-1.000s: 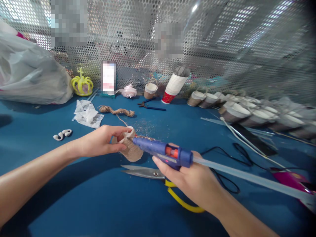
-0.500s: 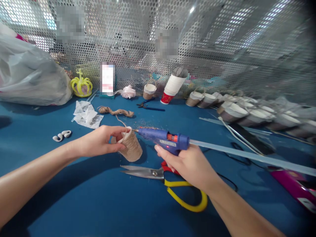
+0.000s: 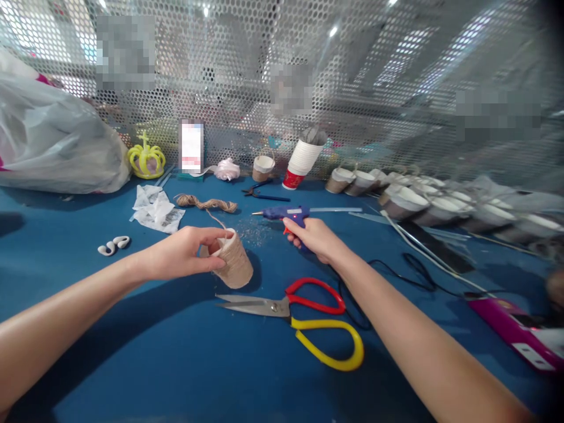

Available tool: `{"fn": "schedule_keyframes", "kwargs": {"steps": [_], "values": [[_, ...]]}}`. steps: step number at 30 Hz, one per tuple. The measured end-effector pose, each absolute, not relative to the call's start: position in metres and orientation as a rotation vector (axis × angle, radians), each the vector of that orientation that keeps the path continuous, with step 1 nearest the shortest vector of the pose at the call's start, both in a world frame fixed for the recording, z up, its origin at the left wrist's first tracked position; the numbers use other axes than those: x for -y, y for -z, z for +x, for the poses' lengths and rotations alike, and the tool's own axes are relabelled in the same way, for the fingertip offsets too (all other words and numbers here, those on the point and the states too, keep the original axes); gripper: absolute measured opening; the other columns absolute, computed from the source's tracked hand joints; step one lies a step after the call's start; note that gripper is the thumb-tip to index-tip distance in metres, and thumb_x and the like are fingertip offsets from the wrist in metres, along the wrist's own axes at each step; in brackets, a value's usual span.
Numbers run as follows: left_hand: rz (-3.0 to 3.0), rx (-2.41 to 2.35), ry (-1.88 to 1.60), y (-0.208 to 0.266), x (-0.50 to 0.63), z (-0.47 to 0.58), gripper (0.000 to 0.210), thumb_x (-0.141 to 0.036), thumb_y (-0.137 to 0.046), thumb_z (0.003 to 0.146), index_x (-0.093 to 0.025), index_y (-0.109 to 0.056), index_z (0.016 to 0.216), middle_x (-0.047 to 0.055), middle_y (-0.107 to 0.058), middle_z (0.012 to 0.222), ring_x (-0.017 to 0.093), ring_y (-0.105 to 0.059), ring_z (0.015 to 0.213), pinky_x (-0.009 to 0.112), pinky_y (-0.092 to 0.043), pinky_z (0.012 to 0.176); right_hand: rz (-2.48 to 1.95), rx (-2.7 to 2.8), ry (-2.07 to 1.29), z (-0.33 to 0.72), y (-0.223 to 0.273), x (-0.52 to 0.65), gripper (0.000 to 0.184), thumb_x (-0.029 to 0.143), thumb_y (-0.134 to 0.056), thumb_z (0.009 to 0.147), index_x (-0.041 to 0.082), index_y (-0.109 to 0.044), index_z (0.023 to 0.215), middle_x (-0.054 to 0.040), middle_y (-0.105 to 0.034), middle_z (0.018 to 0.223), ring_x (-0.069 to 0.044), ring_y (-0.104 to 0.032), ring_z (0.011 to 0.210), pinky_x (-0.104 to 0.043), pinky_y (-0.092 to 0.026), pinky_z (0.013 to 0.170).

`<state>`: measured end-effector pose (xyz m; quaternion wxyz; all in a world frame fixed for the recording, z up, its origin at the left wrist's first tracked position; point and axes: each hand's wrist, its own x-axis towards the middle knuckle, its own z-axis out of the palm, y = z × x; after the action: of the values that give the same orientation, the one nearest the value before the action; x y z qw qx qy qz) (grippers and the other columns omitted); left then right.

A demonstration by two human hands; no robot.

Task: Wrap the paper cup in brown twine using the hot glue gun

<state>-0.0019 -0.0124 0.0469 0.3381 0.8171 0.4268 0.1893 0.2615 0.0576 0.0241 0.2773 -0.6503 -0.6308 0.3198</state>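
My left hand [image 3: 189,252] pinches the rim of a paper cup wrapped in twine [image 3: 237,261], which tilts on the blue table. A strand runs from the cup's rim to a twine skein [image 3: 207,204] behind it. In my right hand [image 3: 311,235] is a blue hot glue gun [image 3: 282,212], its nozzle pointing left and a clear glue stick [image 3: 337,210] sticking out of its back. Scissors [image 3: 275,307] with one red and one yellow handle lie spread in front of the cup.
Pliers [image 3: 267,196], a stack of paper cups [image 3: 304,155] and a phone [image 3: 191,147] are along the back by a perforated metal screen. Several small baskets [image 3: 405,200] crowd the right. A purple power strip [image 3: 513,335] lies at right, with black cable nearby. A plastic bag [image 3: 61,135] fills the left.
The glue gun has moved away from the cup's rim, back and to the right, in my right hand. My left hand and the cup have stayed nearly in place.
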Motion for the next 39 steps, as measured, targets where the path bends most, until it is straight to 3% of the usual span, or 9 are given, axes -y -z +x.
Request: {"fn": "schedule_keyframes", "kwargs": {"steps": [5,8,11,14,17,19,22,31,39], "values": [[2.13,-1.107,-0.51,-0.048,0.014,0.0,0.052,-0.032,-0.054,0.078,-0.01,-0.048,0.124,0.002,-0.065,0.078,0.014,-0.056,0.068,0.022,-0.043,0.064,-1.845,1.769,-0.748,0.264,-0.016,-0.072,0.039,0.037,-0.059,0.075,0.021,-0.043,0.043,-0.0003,-0.048,0.036,-0.012,-0.049,0.035,-0.025,-0.038,0.039],[2.135,-1.106,-0.502,-0.047,0.014,0.0,0.051,-0.033,-0.054,0.078,-0.011,-0.048,0.125,0.002,-0.064,0.078,0.013,-0.056,0.067,0.023,-0.043,0.065,-1.798,1.866,-0.611,0.257,-0.029,-0.071,0.042,0.032,-0.065,0.071,0.022,-0.04,0.039,-0.0033,-0.052,0.041,-0.018,-0.058,0.054,-0.027,-0.041,0.052],[2.141,-1.103,-0.501,-0.046,0.013,0.0,0.052,-0.033,-0.054,0.078,-0.012,-0.048,0.126,0.002,-0.063,0.076,0.012,-0.055,0.065,0.022,-0.043,0.064,-1.662,1.985,-0.6,0.235,-0.047,-0.063,0.03,0.034,-0.06,0.076,0.019,-0.055,0.05,-0.0073,-0.064,0.062,-0.02,-0.061,0.077,-0.028,-0.042,0.067],[2.132,-1.078,-0.511,-0.045,0.014,0.0,0.053,-0.032,-0.054,0.079,-0.012,-0.046,0.127,0.001,-0.062,0.075,0.012,-0.054,0.064,0.021,-0.042,0.062,-1.492,2.13,-0.817,0.203,-0.057,-0.057,0.037,0.047,-0.048,0.083,0.018,-0.069,0.073,-0.0052,-0.07,0.078,-0.016,-0.061,0.077,-0.025,-0.042,0.07],[2.122,-1.073,-0.508,-0.046,0.015,0.0,0.052,-0.03,-0.055,0.079,-0.011,-0.046,0.126,0.001,-0.061,0.073,0.011,-0.053,0.063,0.021,-0.042,0.061,-1.322,2.095,-1.349,0.173,-0.059,-0.059,0.045,0.052,-0.049,0.081,0.014,-0.07,0.065,-0.0068,-0.07,0.077,-0.015,-0.059,0.075,-0.024,-0.042,0.068],[2.119,-1.077,-0.504,-0.046,0.015,0.0,0.051,-0.029,-0.055,0.078,-0.01,-0.047,0.125,0.0,-0.06,0.072,0.011,-0.052,0.062,0.021,-0.041,0.06,-1.234,1.914,-1.677,0.159,-0.058,-0.064,0.038,0.04,-0.056,0.08,0.012,-0.068,0.057,-0.0064,-0.067,0.067,-0.013,-0.057,0.068,-0.023,-0.041,0.064],[2.11,-1.076,-0.504,-0.047,0.015,0.001,0.051,-0.028,-0.055,0.078,-0.01,-0.047,0.125,0.001,-0.06,0.072,0.011,-0.051,0.061,0.021,-0.041,0.059,-1.125,1.711,-1.847,0.148,-0.062,-0.074,0.026,0.016,-0.054,0.08,0.013,-0.065,0.057,-0.0027,-0.064,0.064,-0.01,-0.056,0.062,-0.021,-0.042,0.063],[2.108,-1.1,-0.533,-0.044,0.011,-0.001,0.051,-0.03,-0.054,0.078,-0.011,-0.047,0.126,0.001,-0.062,0.073,0.011,-0.053,0.065,0.022,-0.042,0.063,-0.938,1.408,-1.669,0.138,-0.096,-0.105,0.023,0.009,-0.043,0.085,0.015,-0.057,0.066,0.0,-0.065,0.073,-0.007,-0.058,0.07,-0.021,-0.044,0.074],[2.121,-1.121,-0.527,-0.047,0.01,0.0,0.05,-0.029,-0.053,0.078,-0.011,-0.048,0.125,0.002,-0.063,0.075,0.012,-0.055,0.065,0.022,-0.042,0.063,-0.998,1.483,-1.484,0.133,-0.099,-0.118,0.018,0.003,-0.053,0.077,0.014,-0.054,0.063,0.0014,-0.059,0.064,-0.007,-0.054,0.062,-0.021,-0.043,0.068]]}}
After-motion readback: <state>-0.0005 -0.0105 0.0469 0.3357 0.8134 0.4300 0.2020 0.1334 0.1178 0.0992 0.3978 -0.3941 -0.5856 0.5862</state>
